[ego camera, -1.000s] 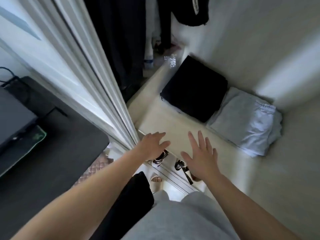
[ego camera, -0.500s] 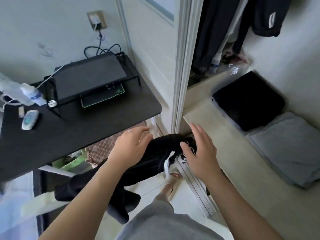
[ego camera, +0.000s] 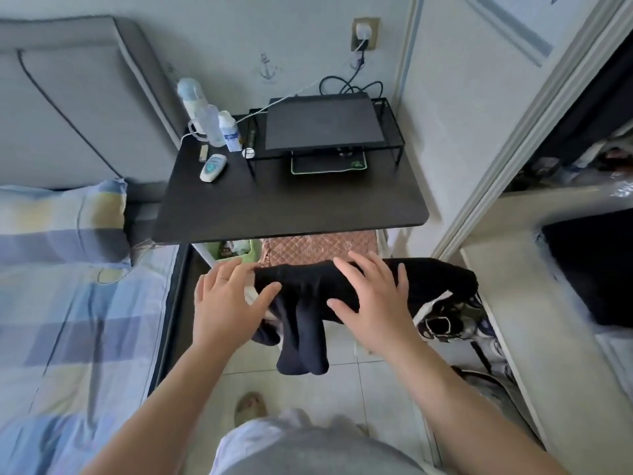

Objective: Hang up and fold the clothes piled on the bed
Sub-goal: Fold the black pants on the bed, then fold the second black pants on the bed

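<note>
A black garment (ego camera: 329, 289) hangs bunched in front of me below the desk edge, its two ends drooping toward the floor tiles. My left hand (ego camera: 226, 303) lies at its left end with fingers spread and the thumb against the cloth. Over the garment's middle my right hand (ego camera: 370, 299) is spread flat with straight fingers. What holds the garment up is hidden under my hands. The bed (ego camera: 68, 320), with a blue checked sheet, runs along the left. A folded black garment (ego camera: 596, 269) lies on the wardrobe shelf at the right.
A black desk (ego camera: 291, 207) stands ahead with a laptop on a wire stand (ego camera: 322, 128), bottles (ego camera: 209, 114) and a remote. Under it are a pink quilted seat (ego camera: 318, 248) and a green bin (ego camera: 236, 253). Shoes (ego camera: 445, 323) lie by the wardrobe's sliding-door track. A pillow (ego camera: 61, 221) rests at the headboard.
My view has swung left from the wardrobe shelf to the desk and bed. Both hands left the shelf and now spread over the black garment.
</note>
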Demonstrator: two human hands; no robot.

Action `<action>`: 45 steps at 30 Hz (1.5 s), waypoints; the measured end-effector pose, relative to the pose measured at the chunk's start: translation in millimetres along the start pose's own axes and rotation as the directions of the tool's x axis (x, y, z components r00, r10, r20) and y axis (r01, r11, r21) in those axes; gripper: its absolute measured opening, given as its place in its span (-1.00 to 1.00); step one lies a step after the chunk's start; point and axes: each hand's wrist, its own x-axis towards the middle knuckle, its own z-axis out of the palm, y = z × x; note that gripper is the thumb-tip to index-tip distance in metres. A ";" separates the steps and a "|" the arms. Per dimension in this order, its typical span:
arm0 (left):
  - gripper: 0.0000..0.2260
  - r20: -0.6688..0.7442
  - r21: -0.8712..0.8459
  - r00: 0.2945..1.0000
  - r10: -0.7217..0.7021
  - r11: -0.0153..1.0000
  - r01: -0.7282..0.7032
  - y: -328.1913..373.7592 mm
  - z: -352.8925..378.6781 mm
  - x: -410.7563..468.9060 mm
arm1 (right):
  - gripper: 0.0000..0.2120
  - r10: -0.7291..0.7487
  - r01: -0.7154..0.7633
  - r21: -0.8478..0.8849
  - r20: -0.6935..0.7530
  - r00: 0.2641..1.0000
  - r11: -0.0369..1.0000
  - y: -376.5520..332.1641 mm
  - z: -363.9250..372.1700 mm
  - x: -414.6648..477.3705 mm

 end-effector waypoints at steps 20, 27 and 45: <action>-0.92 0.614 -0.539 0.771 0.169 0.804 0.253 -57.6 61.7 -35.7 | -0.75 -0.174 0.161 -0.154 -0.074 0.982 0.975 -105.7 45.3 36.0; -0.46 0.466 -0.627 0.869 0.168 0.756 0.190 -105.5 41.6 -34.3 | -0.88 -0.088 0.071 -0.153 -0.105 0.991 0.986 -151.6 45.6 29.7; -0.52 -0.132 -0.883 0.963 -0.234 0.469 -0.007 -351.6 -106.9 -36.8 | -0.84 -0.649 0.615 0.415 -0.072 0.757 0.671 -469.9 140.2 77.5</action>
